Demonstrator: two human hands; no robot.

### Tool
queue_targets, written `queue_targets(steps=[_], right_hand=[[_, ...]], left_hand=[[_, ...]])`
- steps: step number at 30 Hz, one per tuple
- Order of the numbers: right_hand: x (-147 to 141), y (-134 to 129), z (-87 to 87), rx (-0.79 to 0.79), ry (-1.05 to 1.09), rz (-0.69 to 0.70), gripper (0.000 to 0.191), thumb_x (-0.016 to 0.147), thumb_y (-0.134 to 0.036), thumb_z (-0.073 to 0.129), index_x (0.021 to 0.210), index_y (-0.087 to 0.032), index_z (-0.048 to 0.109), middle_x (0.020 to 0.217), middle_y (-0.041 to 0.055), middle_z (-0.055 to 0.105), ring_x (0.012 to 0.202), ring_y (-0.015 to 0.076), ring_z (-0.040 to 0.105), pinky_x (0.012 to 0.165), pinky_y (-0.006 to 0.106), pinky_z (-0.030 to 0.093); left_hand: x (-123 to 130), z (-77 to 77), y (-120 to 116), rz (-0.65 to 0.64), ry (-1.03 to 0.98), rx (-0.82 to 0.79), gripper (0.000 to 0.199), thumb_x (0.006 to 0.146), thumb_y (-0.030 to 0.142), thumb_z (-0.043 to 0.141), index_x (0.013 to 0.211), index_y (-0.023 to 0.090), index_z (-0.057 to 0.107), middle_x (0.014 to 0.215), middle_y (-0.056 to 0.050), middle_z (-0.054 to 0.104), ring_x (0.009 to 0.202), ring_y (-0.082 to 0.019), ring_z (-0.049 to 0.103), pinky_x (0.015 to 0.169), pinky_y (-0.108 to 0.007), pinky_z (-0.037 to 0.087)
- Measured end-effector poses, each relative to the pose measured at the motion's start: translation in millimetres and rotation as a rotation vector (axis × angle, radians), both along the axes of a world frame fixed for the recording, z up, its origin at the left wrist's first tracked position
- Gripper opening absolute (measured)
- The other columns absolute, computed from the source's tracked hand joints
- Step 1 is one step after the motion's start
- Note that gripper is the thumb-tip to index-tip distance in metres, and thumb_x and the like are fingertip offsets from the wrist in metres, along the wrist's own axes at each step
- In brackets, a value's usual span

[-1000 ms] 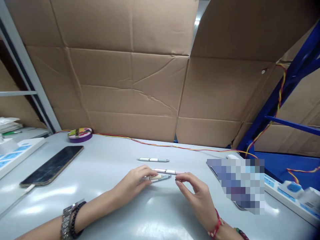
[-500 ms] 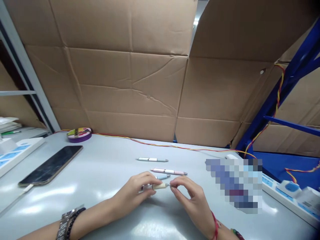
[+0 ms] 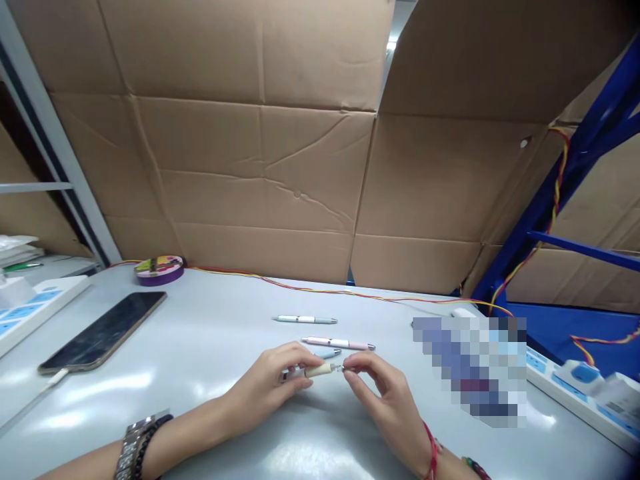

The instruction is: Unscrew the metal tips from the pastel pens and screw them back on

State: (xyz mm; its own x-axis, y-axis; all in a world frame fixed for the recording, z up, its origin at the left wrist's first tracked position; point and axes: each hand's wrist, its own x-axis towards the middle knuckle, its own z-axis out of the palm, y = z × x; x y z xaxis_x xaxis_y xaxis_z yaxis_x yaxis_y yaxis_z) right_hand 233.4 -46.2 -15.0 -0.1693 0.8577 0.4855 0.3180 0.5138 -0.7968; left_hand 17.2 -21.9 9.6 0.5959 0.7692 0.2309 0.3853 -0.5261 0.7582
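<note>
Cream pen [image 3: 319,371] is clamped in the left hand [image 3: 273,375], grip just above the surface [image 3: 215,327]; the right hand [image 3: 393,397] pinches a small part [image 3: 344,369], apparently detached, at its tip; a pink pen [image 3: 353,345] lies beyond.

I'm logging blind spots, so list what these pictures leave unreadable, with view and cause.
Head view: small piece in the right hand, too small, partly covered by fingertips.
Head view: cream pen, barrel partly behind the left hand's fingers.
Head view: blue pen, one end behind the left hand.
Head view: item at right, pixelated over.
Head view: left power strip, cut by the left edge.
</note>
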Motion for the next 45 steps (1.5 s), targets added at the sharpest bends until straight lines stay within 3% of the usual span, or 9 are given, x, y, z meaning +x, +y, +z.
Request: queue_targets(steps=[14, 25, 34, 45], right_hand=[[-1.0, 0.2, -0.3, -0.003, 0.008, -0.022, 0.011, 0.085, -0.027, 0.053, 0.086, -0.020, 0.061, 0.083, 0.0033, 0.065, 0.080, 0.0170, 0.061, 0.073, 0.027, 0.050], [-5.8, -6.5, 6.4, -0.130, 0.019, 0.152, 0.009, 0.084, -0.023, 0.057, 0.086, -0.020, 0.065, 0.084, 0.0016, 0.069, 0.080, 0.0149, 0.064, 0.074, 0.024, 0.050], [-7.1, -8.6, 6.2, -0.191, 0.120, 0.185, 0.008, 0.082, -0.024, 0.060, 0.083, -0.019, 0.066, 0.081, 0.0026, 0.068, 0.078, 0.0153, 0.064, 0.073, 0.025, 0.051], [-6.1, -9.3, 7.5, -0.218, 0.180, 0.153, 0.008, 0.080, -0.027, 0.062, 0.081, -0.019, 0.065, 0.080, 0.0031, 0.066, 0.077, 0.0155, 0.063, 0.072, 0.025, 0.052]], left_hand=[[-0.6, -2.8, 0.3, -0.011, 0.021, -0.003, 0.022, 0.085, 0.020, 0.050, 0.104, 0.024, 0.061, 0.095, -0.001, 0.060, 0.083, -0.015, 0.054, 0.072, -0.023, 0.042], [1.7, 3.6, -14.3, -0.170, 0.062, 0.072, 0.032, 0.091, 0.016, 0.041, 0.118, 0.029, 0.050, 0.106, -0.001, 0.058, 0.095, -0.016, 0.052, 0.085, -0.025, 0.040], [0.6, -1.5, -12.3, -0.112, 0.045, 0.058, 0.022, 0.089, 0.020, 0.045, 0.106, 0.024, 0.057, 0.088, 0.000, 0.060, 0.067, -0.012, 0.049, 0.062, -0.020, 0.040], [3.0, -3.0, -14.0, -0.063, 0.005, 0.118, 0.017, 0.083, 0.015, 0.048, 0.095, 0.020, 0.059, 0.077, 0.001, 0.056, 0.060, -0.009, 0.045, 0.055, -0.017, 0.037]])
